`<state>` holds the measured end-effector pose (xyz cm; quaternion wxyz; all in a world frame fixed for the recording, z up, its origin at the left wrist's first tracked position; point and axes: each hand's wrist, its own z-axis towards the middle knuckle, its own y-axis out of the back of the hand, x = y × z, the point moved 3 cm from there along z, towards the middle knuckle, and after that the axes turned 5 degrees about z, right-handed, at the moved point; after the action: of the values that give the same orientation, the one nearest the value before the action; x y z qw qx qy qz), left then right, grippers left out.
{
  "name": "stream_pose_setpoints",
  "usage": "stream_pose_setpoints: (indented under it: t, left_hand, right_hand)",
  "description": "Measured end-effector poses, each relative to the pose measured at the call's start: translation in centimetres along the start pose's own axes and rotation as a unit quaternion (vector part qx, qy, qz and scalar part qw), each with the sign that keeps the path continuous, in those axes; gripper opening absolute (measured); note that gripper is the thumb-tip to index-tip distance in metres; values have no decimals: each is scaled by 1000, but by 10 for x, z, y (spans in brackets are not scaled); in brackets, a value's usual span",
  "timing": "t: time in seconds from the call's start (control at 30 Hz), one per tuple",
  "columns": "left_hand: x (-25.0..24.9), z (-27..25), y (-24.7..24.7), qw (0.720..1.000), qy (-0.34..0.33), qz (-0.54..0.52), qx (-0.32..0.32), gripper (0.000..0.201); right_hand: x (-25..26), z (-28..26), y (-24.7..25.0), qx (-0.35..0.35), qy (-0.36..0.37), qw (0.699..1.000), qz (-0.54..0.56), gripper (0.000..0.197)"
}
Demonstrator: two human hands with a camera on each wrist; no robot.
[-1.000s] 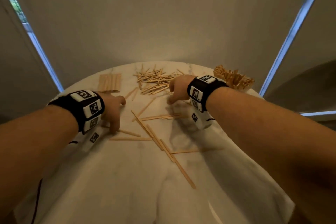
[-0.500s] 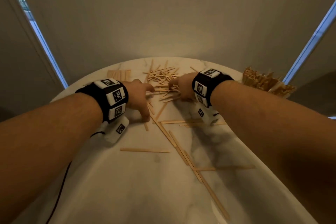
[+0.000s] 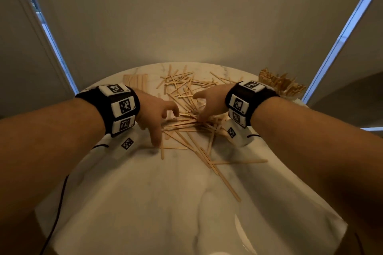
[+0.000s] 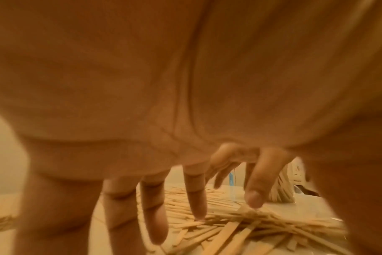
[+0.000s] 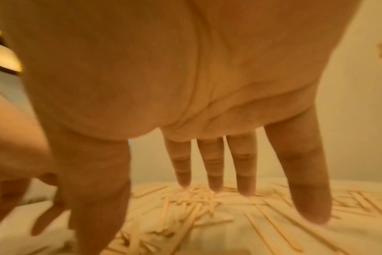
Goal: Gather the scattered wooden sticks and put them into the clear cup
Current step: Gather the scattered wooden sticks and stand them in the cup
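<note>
Both hands down over the heap now: left hand [image 3: 154,115] with fingers spread and loose, one fingertip on the bench, nothing held; right hand [image 3: 209,102] likewise splayed, straight fingers [image 5: 214,172] hovering at or brushing the sticks, nothing pinched. So neither grip has hold of anything yet.

Biggest thing first: the round white marbled bench [image 3: 165,203] under me. On it, between my two hands and running on toward the far edge, lies the tangled heap of thin pale wooden sticks [image 3: 186,109], crossed every which way. A few longer strays [image 3: 219,174] trail back toward me. At the far left sits a neat flat row of wider pale wooden slats [image 3: 135,78]. The clear cup [image 3: 279,87], already bristling with sticks, stands at the far right edge, just beyond my right wrist.

Risks, as I judge them: raking inward with open fingers could flick light sticks off the rim of the bench. A crossed bundle may jam at the cup's crowded mouth. And my right forearm, swinging across, could knock that top-heavy cup over.
</note>
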<state>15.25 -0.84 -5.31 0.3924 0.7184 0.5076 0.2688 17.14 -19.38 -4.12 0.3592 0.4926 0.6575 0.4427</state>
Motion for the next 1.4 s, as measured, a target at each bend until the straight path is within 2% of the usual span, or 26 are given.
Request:
stream_pose_setpoints:
  t: [0.07,0.13,0.2,0.23,0.33,0.4,0.5,0.6,0.7,0.83,1.0,1.1,1.17,1.23,1.3,1.37,1.4]
  left_hand:
    - [-5,-6,-7,999,9,33,27,123]
    - [-11,-10,-14,997,18,71,14,126]
    - [-18,-13,-19,996,14,83,-19,120]
    - [-22,-14,-22,997,11,77,-30,114]
    - [-30,-18,-27,997,5,52,-53,94]
    - [-34,-19,-30,997,-2,39,-68,88]
    - [-42,-16,-32,995,-20,4,-95,94]
    - [-47,-12,-27,991,-20,50,-124,114]
    - [-48,-7,-22,987,-7,99,-126,119]
    - [-60,-3,-19,985,-32,107,-132,82]
    - [-65,-3,-17,987,-12,76,-144,50]
    - [-61,-5,-17,986,-6,78,-148,39]
    - [-60,-9,-17,985,-6,67,-157,37]
    - [-61,-11,-17,986,-14,54,-159,54]
    - [-63,-12,-20,992,-18,43,-115,93]
    - [-67,-13,-26,996,-5,72,-54,126]
    - [-69,-13,-28,994,4,99,-38,134]
  right_hand:
    - [6,0,-10,59,-3,998,24,89]
    - [12,-8,-21,85,4,995,50,76]
    - [17,-22,-31,84,17,995,59,66]
    - [18,-29,-35,86,25,994,55,70]
    - [17,-53,-43,93,51,994,39,104]
    - [13,-69,-45,90,61,992,58,115]
    - [5,-86,-46,69,50,993,77,137]
    - [-5,-92,-46,41,-12,999,32,147]
    - [-13,-92,-50,44,-43,998,-2,134]
    - [-18,-82,-48,43,-17,999,-8,96]
    - [-30,-76,-40,11,-15,1000,-9,77]
    - [-38,-78,-31,-13,-20,999,-27,78]
    - [-41,-80,-29,-8,-11,1000,-2,92]
    - [-34,-82,-33,25,5,999,23,116]
    - [-22,-82,-43,54,19,998,6,131]
    - [-13,-77,-50,48,25,998,-11,125]
    - [-11,-74,-50,40,27,999,-10,116]
